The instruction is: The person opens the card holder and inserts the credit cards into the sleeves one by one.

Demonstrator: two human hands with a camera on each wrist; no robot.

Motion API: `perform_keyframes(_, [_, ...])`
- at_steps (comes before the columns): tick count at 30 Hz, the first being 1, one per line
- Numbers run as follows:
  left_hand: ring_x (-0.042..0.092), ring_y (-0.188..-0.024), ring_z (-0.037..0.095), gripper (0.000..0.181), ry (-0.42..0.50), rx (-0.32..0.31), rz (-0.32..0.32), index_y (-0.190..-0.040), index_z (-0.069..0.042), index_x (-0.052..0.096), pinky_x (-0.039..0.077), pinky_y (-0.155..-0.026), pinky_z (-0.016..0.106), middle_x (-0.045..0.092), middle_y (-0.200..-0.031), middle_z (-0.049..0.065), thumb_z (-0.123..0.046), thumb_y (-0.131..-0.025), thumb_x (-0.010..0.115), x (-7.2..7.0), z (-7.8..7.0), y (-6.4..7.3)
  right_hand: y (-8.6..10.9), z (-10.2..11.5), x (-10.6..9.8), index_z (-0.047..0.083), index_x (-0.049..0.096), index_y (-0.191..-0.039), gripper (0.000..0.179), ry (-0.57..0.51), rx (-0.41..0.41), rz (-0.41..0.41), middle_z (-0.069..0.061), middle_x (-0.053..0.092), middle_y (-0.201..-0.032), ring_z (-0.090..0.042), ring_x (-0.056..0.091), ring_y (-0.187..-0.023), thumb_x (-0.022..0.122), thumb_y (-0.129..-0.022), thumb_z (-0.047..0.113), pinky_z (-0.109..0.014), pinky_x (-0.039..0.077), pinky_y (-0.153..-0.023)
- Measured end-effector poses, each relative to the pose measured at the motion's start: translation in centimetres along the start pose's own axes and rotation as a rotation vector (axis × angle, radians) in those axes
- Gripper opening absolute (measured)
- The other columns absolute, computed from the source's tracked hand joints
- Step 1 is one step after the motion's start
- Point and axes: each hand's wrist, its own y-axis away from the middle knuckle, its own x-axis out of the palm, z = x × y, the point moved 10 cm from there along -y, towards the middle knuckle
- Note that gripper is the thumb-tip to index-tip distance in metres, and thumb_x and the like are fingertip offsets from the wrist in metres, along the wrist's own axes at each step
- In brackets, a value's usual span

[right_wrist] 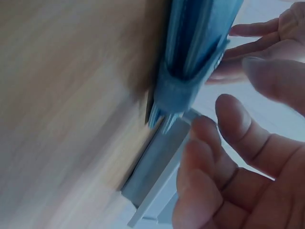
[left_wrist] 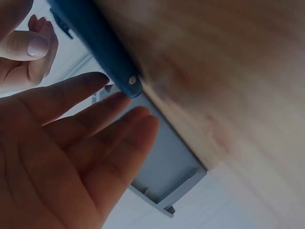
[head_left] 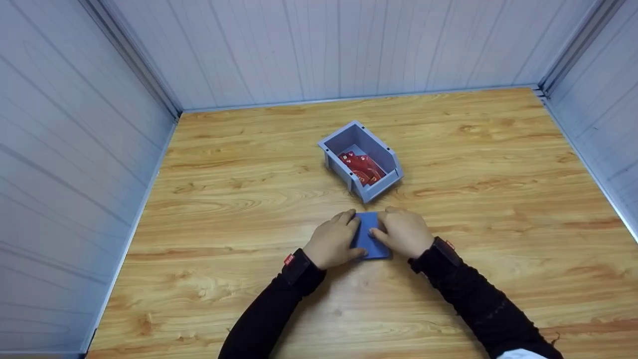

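A blue folded wallet [head_left: 368,237] with layered edges lies on the wooden table between both hands. Around its side runs a strap [right_wrist: 178,90], and a small round snap [left_wrist: 132,80] shows at one end. My left hand [head_left: 335,239] is at the wallet's left side, thumb along the near edge; in the left wrist view its fingers stretch out straight beside it. From the other side, my right hand [head_left: 406,230] rests its thumb tip over the cover. Its other fingers [right_wrist: 198,162] bend loosely at the strap side, thumb and forefinger apart.
Just beyond the wallet stands a grey open-front bin [head_left: 349,134], turned at an angle, with several red cards [head_left: 366,168] inside. Pale panel walls [head_left: 309,50] enclose the wooden table [head_left: 239,169] at the back and both sides.
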Motion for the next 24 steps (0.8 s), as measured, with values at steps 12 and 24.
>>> perform_keyframes(12, [0.047,-0.137,0.029,0.087,0.038,-0.010,0.047,-0.146,-0.001,0.042,0.050,-0.102,0.041,0.038,-0.154,0.018,-0.052,-0.082,0.072,0.7,0.0,0.1,-0.4,0.8,1.0,0.014,0.055,-0.066,0.033,0.040,-0.008,0.017,-0.004,0.059,-0.070,-0.024,0.058,-0.061,0.071,-0.084,0.036,-0.038,0.041,-0.049])
perform_keyframes(24, [0.046,-0.137,0.029,0.088,0.024,-0.043,0.059,-0.147,-0.001,0.041,0.053,-0.097,0.046,0.035,-0.156,0.017,-0.051,-0.082,0.072,1.1,0.1,0.2,-0.7,1.1,1.6,0.011,0.053,-0.066,0.025,-0.031,-0.031,0.036,-0.008,0.061,-0.073,-0.025,0.057,-0.064,0.062,-0.086,0.023,-0.043,0.046,-0.057])
